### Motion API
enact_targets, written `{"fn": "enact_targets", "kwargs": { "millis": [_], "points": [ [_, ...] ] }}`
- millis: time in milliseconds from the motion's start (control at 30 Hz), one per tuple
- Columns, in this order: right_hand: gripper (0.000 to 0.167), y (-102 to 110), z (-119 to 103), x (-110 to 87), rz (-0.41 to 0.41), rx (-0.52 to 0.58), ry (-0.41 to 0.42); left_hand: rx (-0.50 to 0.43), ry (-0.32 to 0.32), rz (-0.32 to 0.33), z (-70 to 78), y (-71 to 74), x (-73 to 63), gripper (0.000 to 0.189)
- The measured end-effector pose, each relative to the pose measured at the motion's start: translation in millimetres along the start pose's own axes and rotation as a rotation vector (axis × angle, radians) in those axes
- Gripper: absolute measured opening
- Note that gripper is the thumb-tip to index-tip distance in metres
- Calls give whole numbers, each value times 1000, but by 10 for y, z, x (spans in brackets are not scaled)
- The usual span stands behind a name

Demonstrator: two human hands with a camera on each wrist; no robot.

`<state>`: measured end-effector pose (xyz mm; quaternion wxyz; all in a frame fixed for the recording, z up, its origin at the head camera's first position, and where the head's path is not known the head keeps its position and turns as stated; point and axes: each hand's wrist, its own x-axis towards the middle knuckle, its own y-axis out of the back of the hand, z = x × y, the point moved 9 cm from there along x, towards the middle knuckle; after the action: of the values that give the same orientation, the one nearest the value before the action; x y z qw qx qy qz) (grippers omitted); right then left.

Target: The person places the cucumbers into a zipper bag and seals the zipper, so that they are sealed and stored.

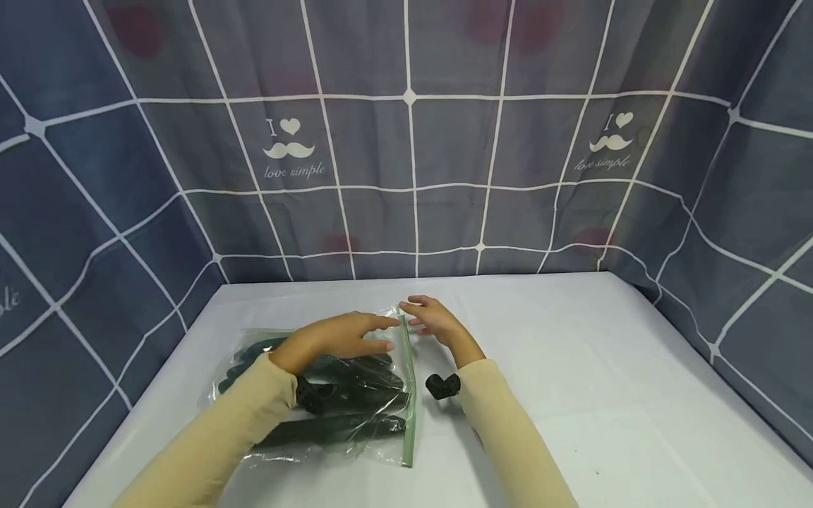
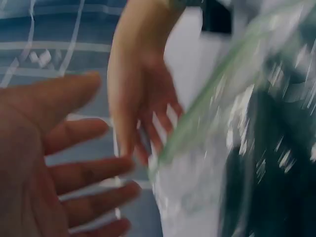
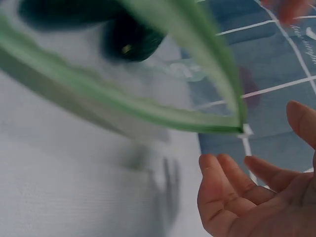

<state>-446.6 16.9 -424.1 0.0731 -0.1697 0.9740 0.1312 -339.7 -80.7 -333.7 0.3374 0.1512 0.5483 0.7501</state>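
A clear zip bag point(image 1: 401, 353) with a green strip along its mouth lies on the white table, holding several long dark green cucumbers point(image 1: 343, 396). In the right wrist view the green strips point(image 3: 163, 116) stand apart, so the mouth gapes, and the tip of one cucumber point(image 3: 132, 42) shows inside. My left hand point(image 1: 346, 335) hovers over the bag near its far end, fingers spread and straight, holding nothing. Close to the far corner of the green strip is my right hand point(image 1: 438, 323), its fingers loosely bent and its palm bare.
White cloth covers the table point(image 1: 571, 367). A dark grey checked curtain point(image 1: 444, 141) rises behind it and along both sides. Black wrist cameras point(image 1: 442, 386) sit at both cuffs, the left one low over the bag.
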Motion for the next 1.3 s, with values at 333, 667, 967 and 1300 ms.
{"fn": "enact_targets", "kwargs": {
  "millis": [333,667,967,1300],
  "points": [
    [45,-296,281,5,29,-92,17,-110,198,7,-750,-79,504,53],
    [36,-230,120,25,80,-124,89,-174,213,-107,-809,-159,858,51],
    [30,-123,41,22,131,-149,171,-128,163,-48,-797,-91,1017,29],
    [27,-144,91,-55,154,-101,141,-130,143,128,-860,62,1001,30]
  ]
}}
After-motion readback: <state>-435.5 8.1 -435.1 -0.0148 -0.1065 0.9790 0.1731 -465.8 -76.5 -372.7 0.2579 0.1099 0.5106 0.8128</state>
